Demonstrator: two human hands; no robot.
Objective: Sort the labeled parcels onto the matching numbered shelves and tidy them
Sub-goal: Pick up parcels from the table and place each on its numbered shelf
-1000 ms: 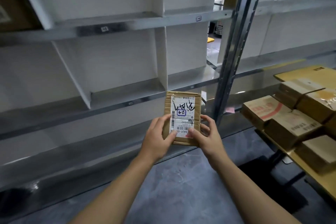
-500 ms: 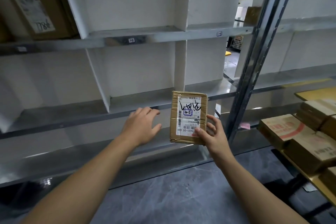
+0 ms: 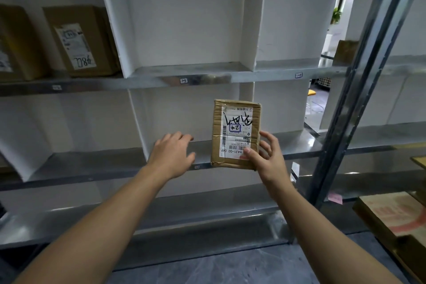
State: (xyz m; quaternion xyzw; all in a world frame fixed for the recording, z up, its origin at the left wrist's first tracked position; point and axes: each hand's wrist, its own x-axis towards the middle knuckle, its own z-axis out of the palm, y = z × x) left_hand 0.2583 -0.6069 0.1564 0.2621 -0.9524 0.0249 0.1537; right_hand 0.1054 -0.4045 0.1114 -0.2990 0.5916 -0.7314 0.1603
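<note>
A small flat cardboard parcel (image 3: 235,134) with a white label and a boxed handwritten number is held upright in front of the middle shelf (image 3: 110,163). My right hand (image 3: 268,159) grips its lower right corner, thumb on the label. My left hand (image 3: 173,157) is off the parcel, fingers spread, hovering to its left at the shelf's front edge. Small number tags (image 3: 183,80) sit on the upper shelf's metal lip. White dividers (image 3: 138,122) split the shelves into compartments.
Two brown labelled boxes (image 3: 80,39) stand in the upper left compartment. A grey steel upright (image 3: 345,104) rises at the right. More cardboard parcels (image 3: 396,217) lie on a table at the lower right. Grey floor lies below.
My left hand let go of the parcel and moved left; my right hand alone lifted the parcel higher toward the middle shelf. The view tilted upward, bringing the boxed upper shelf into sight.
</note>
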